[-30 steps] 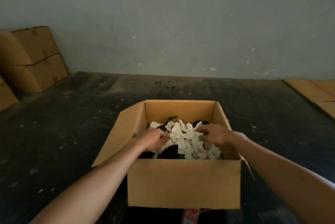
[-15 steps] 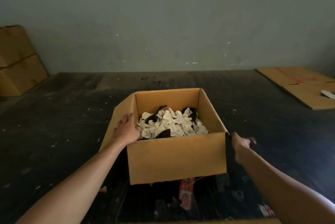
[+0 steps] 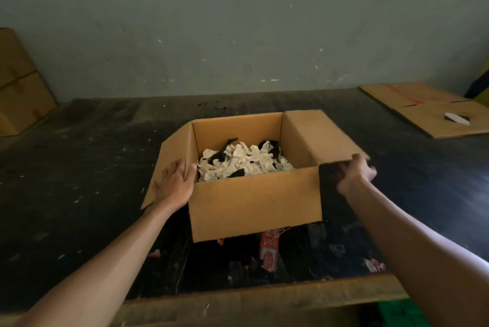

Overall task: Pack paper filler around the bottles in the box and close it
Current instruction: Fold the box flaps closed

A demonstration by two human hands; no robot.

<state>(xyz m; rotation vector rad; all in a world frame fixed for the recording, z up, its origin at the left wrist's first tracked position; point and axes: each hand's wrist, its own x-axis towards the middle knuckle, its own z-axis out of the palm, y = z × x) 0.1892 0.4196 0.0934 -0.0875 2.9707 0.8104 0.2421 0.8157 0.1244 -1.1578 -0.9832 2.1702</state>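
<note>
An open brown cardboard box (image 3: 254,205) stands on the dark table. White crumpled paper filler (image 3: 246,161) fills it, with dark bottle parts (image 3: 270,145) poking through. My left hand (image 3: 174,184) lies flat on the box's left flap (image 3: 172,152), thumb over the box's edge. My right hand (image 3: 354,173) grips the near edge of the right flap (image 3: 317,139), which is raised and tilted outward. The near flap hangs down the front.
Stacked cardboard boxes (image 3: 18,86) stand at the far left. Flattened cardboard (image 3: 428,110) with a white object (image 3: 456,118) lies at the far right. A red label (image 3: 270,250) lies on the table (image 3: 79,168) in front of the box. A grey wall is behind.
Both hands left the filler inside the box. The left went onto the left flap; the right went outside and lifted the right flap up.
</note>
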